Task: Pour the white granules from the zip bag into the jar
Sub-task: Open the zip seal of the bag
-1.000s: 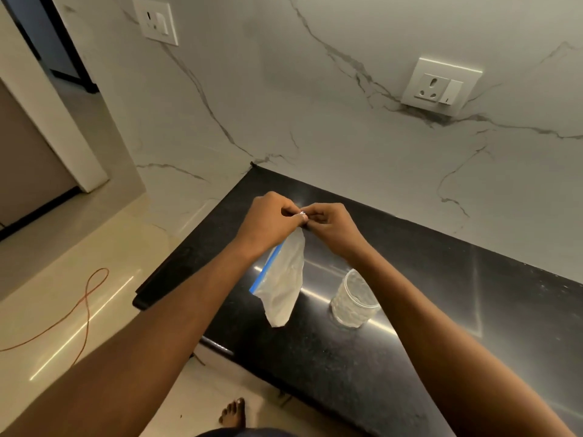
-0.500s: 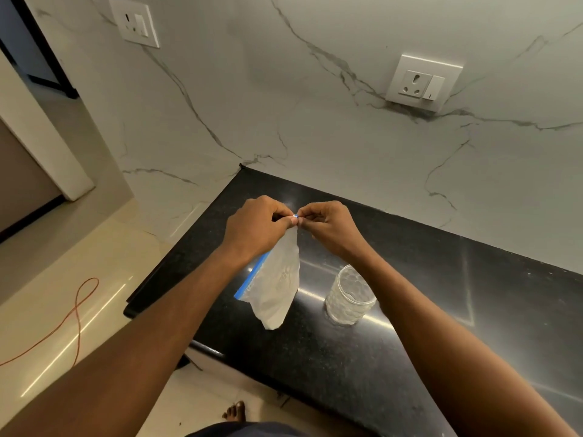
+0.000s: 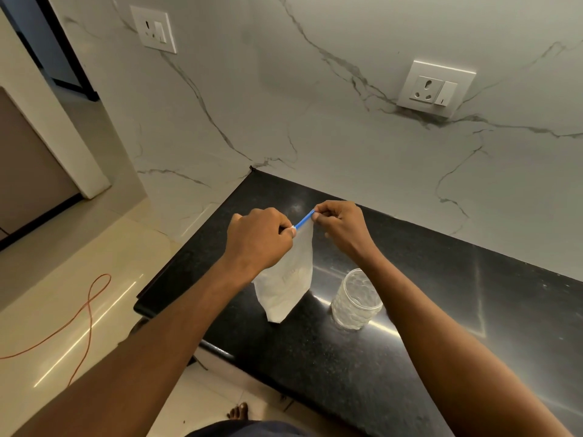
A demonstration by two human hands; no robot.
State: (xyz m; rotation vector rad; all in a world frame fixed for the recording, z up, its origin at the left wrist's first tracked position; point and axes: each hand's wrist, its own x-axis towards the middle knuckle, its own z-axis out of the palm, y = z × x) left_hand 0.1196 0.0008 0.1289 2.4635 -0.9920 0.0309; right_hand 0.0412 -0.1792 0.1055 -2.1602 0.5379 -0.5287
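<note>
A clear zip bag [image 3: 288, 279] with a blue zip strip along its top hangs above the black counter [image 3: 331, 367], its lower corner near the surface. White granules fill its lower part. My left hand [image 3: 260, 239] pinches the left end of the strip. My right hand [image 3: 342, 227] pinches the right end, and a short stretch of blue strip shows between them. A small textured glass jar [image 3: 355, 299] stands open and upright on the counter, just right of the bag and below my right forearm.
A marble wall with two sockets [image 3: 435, 88] [image 3: 154, 28] backs the counter. The counter's left end and front edge drop to a tiled floor, where an orange cable [image 3: 85, 313] lies. A bare foot [image 3: 238, 411] shows below.
My hands have drawn apart along the bag's top, so the blue strip now shows stretched between them. The bag hangs straighter. The view has shifted slightly.
</note>
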